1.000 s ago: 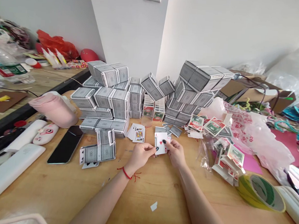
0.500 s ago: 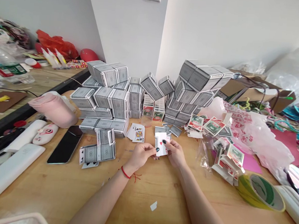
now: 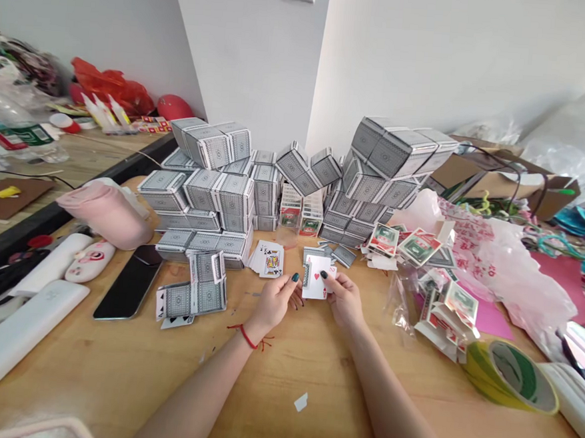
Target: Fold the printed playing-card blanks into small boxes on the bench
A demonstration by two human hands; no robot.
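My right hand pinches playing cards upright between thumb and fingers. The front one is an ace of hearts, with a strip of patterned back along its left side; a card with a red 2 peeks out at its right. My left hand is just left of them, its thumb lifted and apart from the curled fingers, with nothing visible in its grasp. Behind it lies a face-up pile of playing cards, a king on top. Small grey folded card pieces lie beyond the held cards.
Stacks of blocks folded from cards rise at the back left, and taller ones at the back right. A folded card piece and a phone lie left. Opened card boxes and a tape roll sit right.
My left thumb has let go of the ace of hearts and lifted, and that hand has drawn slightly left. My right hand still holds the cards in nearly the same place.
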